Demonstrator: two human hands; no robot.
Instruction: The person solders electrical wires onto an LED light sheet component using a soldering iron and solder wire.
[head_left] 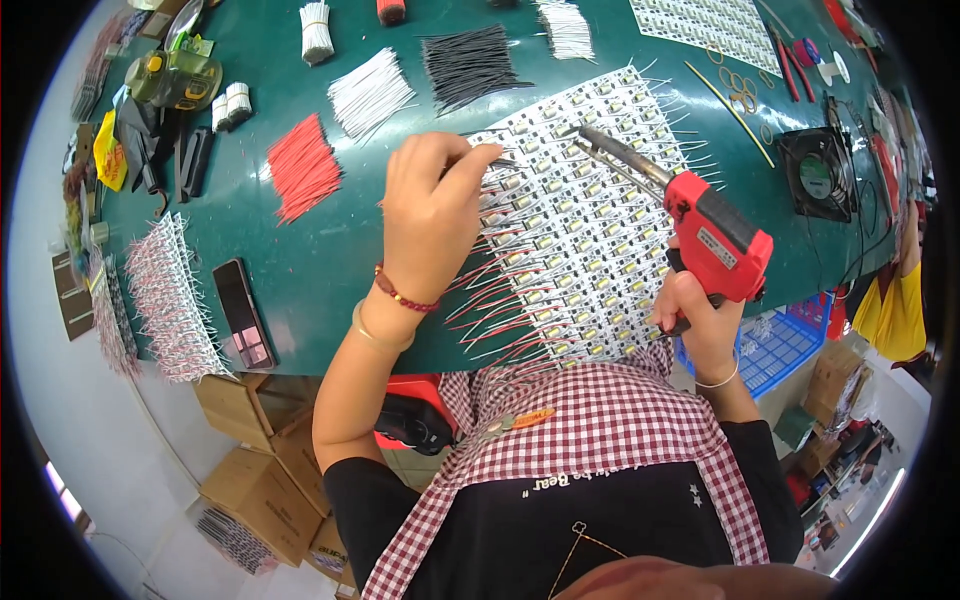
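Observation:
A sheet of white LED circuit boards lies at the table's near edge, with red, white and black wires sticking out along its sides. At the sheet's upper left edge my left hand is closed, thumb and forefinger pinching a thin black wire. My right hand grips a red soldering gun by its handle. The gun's dark tip points left over the upper rows of the boards; whether it touches them I cannot tell.
Piles of red wires, white wires and black wires lie beyond my left hand. A phone and a wired board sheet are at left. To the right stand a black fan and, lower, a blue basket.

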